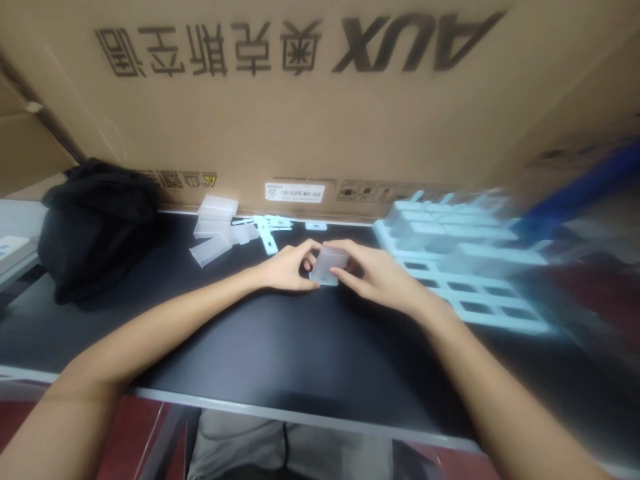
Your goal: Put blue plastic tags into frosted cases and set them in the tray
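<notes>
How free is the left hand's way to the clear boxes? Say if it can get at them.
Likely yes, once freed: the left hand holds the small box, but bare table leads to the clear boxes; the blue strips only lie beside them.

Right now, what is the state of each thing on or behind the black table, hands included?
Small translucent plastic box: held between both hands.
Left hand: closed on its left side.
Right hand: closed on its right side.
Translucent plastic boxes: loosely piled.
Flat pale-blue plastic pieces: heaped, overlapping.
Pale-blue plastic rack: partly filled, blurred.
Black fabric bundle: crumpled.
Brown cardboard box: printing upside down.
</notes>
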`<state>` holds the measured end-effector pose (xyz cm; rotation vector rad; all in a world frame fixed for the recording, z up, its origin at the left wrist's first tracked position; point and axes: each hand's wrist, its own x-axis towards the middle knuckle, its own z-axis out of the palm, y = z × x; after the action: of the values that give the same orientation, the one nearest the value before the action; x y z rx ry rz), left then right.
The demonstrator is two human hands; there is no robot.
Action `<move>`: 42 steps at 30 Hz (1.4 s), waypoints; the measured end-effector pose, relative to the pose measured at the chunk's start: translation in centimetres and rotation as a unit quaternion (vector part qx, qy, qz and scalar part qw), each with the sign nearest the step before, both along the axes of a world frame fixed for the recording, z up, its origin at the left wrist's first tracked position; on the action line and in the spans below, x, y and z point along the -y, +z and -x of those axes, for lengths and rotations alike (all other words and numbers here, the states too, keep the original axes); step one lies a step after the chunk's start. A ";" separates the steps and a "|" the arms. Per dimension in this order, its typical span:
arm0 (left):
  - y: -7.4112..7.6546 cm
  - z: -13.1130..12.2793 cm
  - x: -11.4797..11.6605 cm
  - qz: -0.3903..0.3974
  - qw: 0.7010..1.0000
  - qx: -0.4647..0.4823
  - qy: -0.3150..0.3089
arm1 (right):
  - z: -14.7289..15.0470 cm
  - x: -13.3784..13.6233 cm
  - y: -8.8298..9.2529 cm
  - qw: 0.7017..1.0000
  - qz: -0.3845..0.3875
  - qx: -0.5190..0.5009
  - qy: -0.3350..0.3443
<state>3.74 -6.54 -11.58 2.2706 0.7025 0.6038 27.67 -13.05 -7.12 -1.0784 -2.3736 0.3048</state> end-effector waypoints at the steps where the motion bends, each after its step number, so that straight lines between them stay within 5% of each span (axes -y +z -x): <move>1: 0.0 0.0 0.0 0.001 1.000 0.000 0.000 | 0.0 0.0 0.0 1.000 -0.006 0.010 -0.005; 11: 0.3 -0.2 0.1 -0.001 1.000 -0.005 -0.007 | 0.1 -0.1 -0.5 0.998 -0.056 0.037 -0.014; 15: 4.2 1.7 -0.7 -0.060 0.990 -0.120 -0.048 | 0.3 0.0 -0.5 0.998 -0.052 0.018 -0.009; 20: 8.9 5.5 -2.3 -0.253 0.913 -0.314 0.059 | -0.3 0.0 -0.1 0.999 -0.044 0.023 -0.019; 26: 9.0 7.0 -3.3 -0.268 0.875 -0.399 0.056 | -1.2 -0.1 0.2 0.997 -0.043 0.023 -0.057; 32: 11.6 8.9 -3.8 -0.218 0.815 -0.497 0.202 | -1.5 -0.2 0.4 0.996 -0.037 -0.013 -0.078; 37: 12.1 9.2 -3.6 -0.137 0.786 -0.553 0.239 | -1.6 -0.3 0.5 0.993 -0.049 -0.037 -0.098; 42: 10.5 7.2 -3.3 -0.239 0.817 -0.478 0.214 | -1.5 -0.4 0.6 0.991 -0.049 -0.058 -0.112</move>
<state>-3.42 -3.29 -1.08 2.8645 1.7378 -0.3056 29.14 -12.68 -6.55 -1.2316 -2.1197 0.1647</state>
